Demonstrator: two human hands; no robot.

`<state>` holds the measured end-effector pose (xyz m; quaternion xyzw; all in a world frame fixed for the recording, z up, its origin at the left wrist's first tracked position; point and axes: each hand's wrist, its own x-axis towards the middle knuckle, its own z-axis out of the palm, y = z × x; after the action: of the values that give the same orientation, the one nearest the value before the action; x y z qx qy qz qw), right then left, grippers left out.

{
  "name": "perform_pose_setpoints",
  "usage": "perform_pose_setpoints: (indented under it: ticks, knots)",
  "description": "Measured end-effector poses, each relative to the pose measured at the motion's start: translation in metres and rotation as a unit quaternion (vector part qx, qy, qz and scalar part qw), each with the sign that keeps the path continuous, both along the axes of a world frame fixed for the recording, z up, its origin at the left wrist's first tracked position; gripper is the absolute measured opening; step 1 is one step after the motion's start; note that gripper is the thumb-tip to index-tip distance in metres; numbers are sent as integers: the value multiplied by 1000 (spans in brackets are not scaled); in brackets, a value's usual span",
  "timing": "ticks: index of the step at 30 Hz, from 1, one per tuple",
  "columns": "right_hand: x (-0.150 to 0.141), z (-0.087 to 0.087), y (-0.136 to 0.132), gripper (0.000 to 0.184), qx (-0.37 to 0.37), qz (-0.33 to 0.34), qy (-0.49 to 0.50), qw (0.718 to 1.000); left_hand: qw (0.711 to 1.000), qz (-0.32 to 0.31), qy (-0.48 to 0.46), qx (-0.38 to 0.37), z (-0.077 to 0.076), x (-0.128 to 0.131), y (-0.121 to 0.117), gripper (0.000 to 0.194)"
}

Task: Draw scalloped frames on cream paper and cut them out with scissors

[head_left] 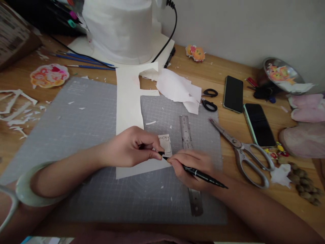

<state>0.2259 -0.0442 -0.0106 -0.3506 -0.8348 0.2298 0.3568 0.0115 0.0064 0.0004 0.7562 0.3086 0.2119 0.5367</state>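
Observation:
My right hand point(191, 166) is closed around a black marker pen point(203, 175), whose tip points left. Between thumb and forefinger, my left hand point(137, 147) pinches a small black pen cap point(160, 153), close to the marker's tip. Under both hands lies a cut sheet of white paper point(129, 101). A drawn outline and some dark curved lines show on its small right part point(166, 144), partly covered by my fingers. A steel ruler point(186, 130) runs beneath my right hand and forearm on the grey cutting mat point(96, 193).
Large scissors point(240, 145) and two phones point(233, 94) lie to the right. Black-handled scissors point(210, 100) touch crumpled white paper point(179, 88). A white cylindrical object point(119, 30) stands at the back. Paper scraps point(19, 112), a painted palette point(50, 75) and brushes point(86, 59) lie left.

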Motion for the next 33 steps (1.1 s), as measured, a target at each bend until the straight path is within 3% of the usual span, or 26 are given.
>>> perform_pose_setpoints:
  ticks: [5, 18, 23, 25, 30, 33]
  knots:
    - [0, -1, 0, 19, 31, -2, -4, 1000, 998, 54, -16, 6, -1, 1, 1, 9]
    - [-1, 2, 1, 21, 17, 12, -24, 999, 998, 4, -8, 60, -4, 0, -1, 10]
    - [-2, 1, 1, 15, 54, 17, -2, 998, 998, -3, 18, 53, -4, 0, -2, 13]
    - [-3, 0, 1, 15, 49, 20, 21, 998, 998, 27, 34, 37, -2, 1, -1, 14]
    - [-4, 0, 4, 14, -107, 18, 43, 993, 970, 238, 41, 23, 1, 4, 0, 13]
    - [-4, -1, 6, 15, -148, 13, 56, 987, 951, 308, 9, 17, 0, 5, 1, 10]
